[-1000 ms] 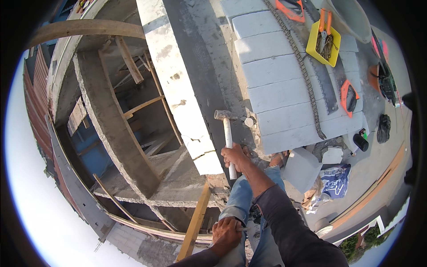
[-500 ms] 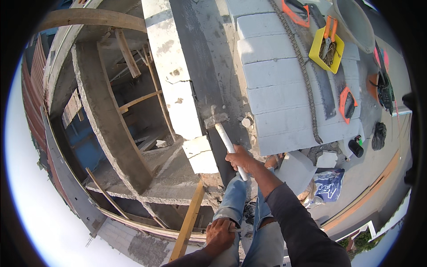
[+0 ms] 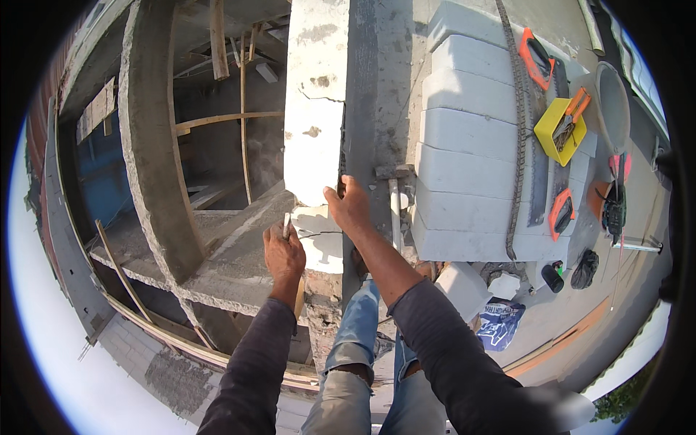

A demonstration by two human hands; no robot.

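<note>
While the left hand (image 3: 285,252) is at the left edge of the white block row (image 3: 313,156), near its lower end, its fingers grasp a slim, pale tool (image 3: 287,223) whose exact kind cannot be told. The right hand (image 3: 352,209) touches the row's right edge, thumb on the top face and fingers bent at the side; whether they are closed on anything cannot be told. A crack crosses the row's lowest block. Just right of the row lies the hammer (image 3: 395,209), its handle toward the wearer, apart from both hands. Farther right of the row, a stack of pale blocks (image 3: 464,170) bears a ridged bar (image 3: 520,134), two orange-handled saws (image 3: 538,196) and a yellow tray (image 3: 547,138) holding orange-handled shears (image 3: 578,107). Left of the row are concrete beams (image 3: 154,152).
</note>
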